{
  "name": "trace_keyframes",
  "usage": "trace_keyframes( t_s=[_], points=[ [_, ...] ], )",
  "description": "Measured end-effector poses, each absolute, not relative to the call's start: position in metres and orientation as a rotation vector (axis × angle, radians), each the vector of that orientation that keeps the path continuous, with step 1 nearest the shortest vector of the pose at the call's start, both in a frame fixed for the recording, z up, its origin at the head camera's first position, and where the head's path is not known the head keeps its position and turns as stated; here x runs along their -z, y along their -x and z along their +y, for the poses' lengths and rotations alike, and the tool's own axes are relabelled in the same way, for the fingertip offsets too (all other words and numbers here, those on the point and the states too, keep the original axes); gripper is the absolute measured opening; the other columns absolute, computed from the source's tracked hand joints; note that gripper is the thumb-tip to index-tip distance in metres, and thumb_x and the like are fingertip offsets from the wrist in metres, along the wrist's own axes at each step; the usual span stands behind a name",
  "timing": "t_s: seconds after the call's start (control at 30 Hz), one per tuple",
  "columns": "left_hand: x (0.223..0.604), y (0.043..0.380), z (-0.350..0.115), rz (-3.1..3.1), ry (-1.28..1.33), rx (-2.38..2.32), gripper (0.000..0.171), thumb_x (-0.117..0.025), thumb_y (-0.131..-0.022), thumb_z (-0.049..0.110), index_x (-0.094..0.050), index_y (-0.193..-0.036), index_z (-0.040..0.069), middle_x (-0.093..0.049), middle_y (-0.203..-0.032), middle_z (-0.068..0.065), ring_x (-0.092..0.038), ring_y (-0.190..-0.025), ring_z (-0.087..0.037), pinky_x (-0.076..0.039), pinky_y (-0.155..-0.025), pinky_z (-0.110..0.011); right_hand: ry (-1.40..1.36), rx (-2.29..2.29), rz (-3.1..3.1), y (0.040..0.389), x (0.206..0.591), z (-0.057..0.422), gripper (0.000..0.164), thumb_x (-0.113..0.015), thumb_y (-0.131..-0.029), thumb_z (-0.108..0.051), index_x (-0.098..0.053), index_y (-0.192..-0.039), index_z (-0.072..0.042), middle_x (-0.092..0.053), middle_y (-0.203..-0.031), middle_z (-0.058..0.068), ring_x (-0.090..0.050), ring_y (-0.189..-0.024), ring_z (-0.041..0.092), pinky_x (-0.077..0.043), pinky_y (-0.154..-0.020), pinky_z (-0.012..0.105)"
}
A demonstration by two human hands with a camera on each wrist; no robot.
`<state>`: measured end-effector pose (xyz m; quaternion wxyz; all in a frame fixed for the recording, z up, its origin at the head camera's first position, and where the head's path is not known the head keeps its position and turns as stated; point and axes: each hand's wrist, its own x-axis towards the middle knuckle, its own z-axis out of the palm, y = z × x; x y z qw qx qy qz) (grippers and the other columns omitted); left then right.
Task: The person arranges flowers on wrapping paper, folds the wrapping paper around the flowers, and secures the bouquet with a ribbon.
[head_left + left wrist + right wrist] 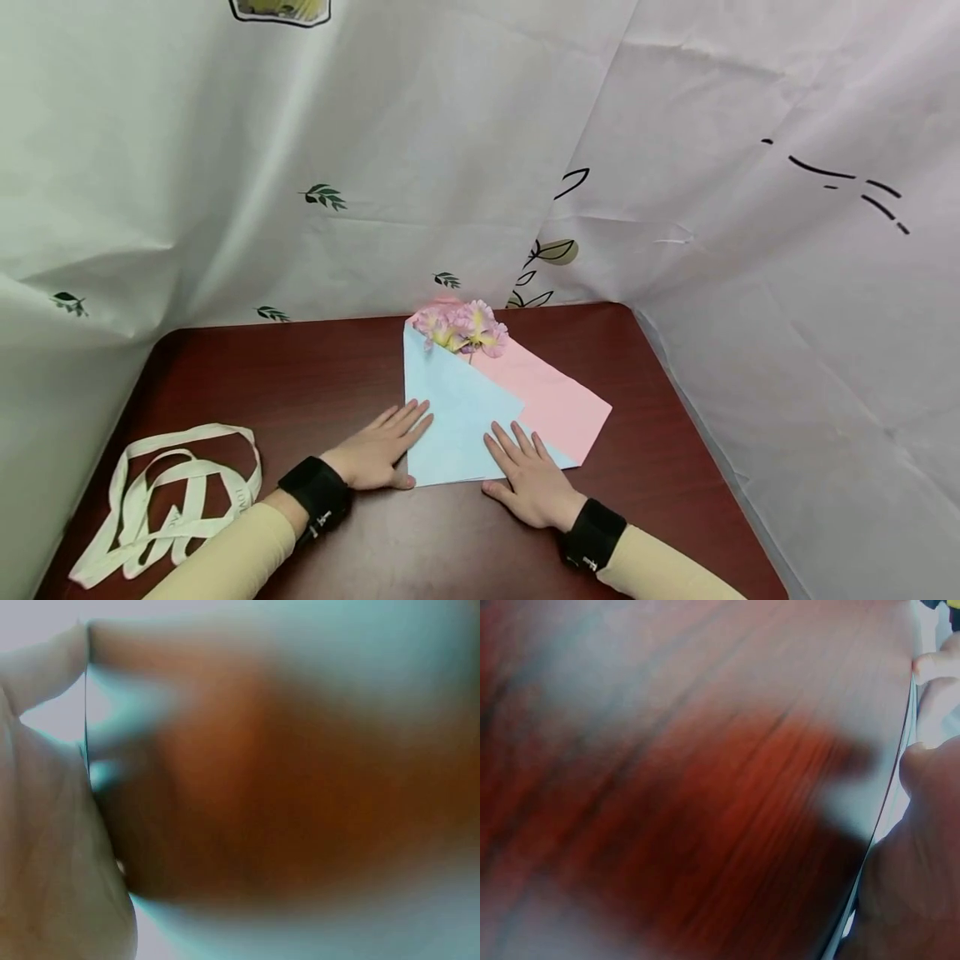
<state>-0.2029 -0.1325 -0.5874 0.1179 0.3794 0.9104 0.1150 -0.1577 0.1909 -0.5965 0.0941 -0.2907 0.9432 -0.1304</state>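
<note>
A light blue sheet of paper [450,417], folded over a pink sheet [562,404], lies in the middle of the table. Pink and yellow flowers [468,327] poke out of the fold at its far end. My left hand [378,450] rests with spread, straight fingers on the blue paper's left edge. On the near right part of the blue paper lies my right hand [528,479], its fingers also straight and spread. Both wrist views show mostly the dark tabletop, with part of the left hand [56,825] and of the right hand [919,847] at their edges.
A long white ribbon [191,483] with printed letters lies in loose loops on the table's left side, beside the left forearm. The reddish-brown table [315,367] has rounded far corners. White printed cloth [420,150] hangs behind it and along its sides.
</note>
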Motion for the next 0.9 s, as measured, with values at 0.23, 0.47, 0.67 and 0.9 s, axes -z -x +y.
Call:
trace_keyframes(
  t_s=[0.23,0.47,0.67,0.9],
  points=[
    [0.582,0.241,-0.135,2.691,-0.922,-0.375,0.101,-0.066,-0.082,0.061,-0.02,-0.158,0.013,-0.008,-0.166,-0.01,-0.01,-0.153,-0.032,-0.013,-0.12,-0.057,0.866,0.39,2.826,0.158,0.599,0.196,0.07,-0.039,-0.1,-0.057,-0.019,-0.158,-0.024,-0.011,-0.166,0.002,-0.009,-0.153,0.035,-0.013,-0.116,0.062],
    [0.582,0.278,-0.135,2.813,-0.708,-0.395,0.074,-0.053,-0.091,0.064,-0.043,-0.143,0.012,-0.017,-0.163,-0.018,-0.016,-0.15,-0.04,-0.017,-0.113,-0.066,0.871,0.391,2.818,0.157,0.601,0.196,0.071,-0.038,-0.1,-0.059,-0.019,-0.158,-0.025,-0.012,-0.166,0.002,-0.009,-0.153,0.035,-0.014,-0.116,0.063],
    [0.575,0.302,-0.129,2.881,-0.619,-0.257,0.071,-0.06,-0.083,0.068,-0.052,-0.127,0.013,-0.022,-0.16,-0.021,-0.024,-0.145,-0.043,-0.023,-0.106,-0.069,0.876,0.393,2.814,0.155,0.602,0.194,0.072,-0.039,-0.099,-0.06,-0.019,-0.158,-0.025,-0.011,-0.167,0.001,-0.009,-0.153,0.035,-0.014,-0.117,0.063],
    [0.569,0.327,-0.127,2.873,-0.58,-0.057,0.083,-0.068,-0.069,0.076,-0.057,-0.125,0.016,-0.022,-0.161,-0.019,-0.027,-0.142,-0.042,-0.024,-0.104,-0.068,0.889,0.381,2.825,0.156,0.602,0.193,0.071,-0.038,-0.099,-0.061,-0.018,-0.158,-0.026,-0.011,-0.167,0.0,-0.008,-0.153,0.034,-0.013,-0.117,0.062]
  ],
)
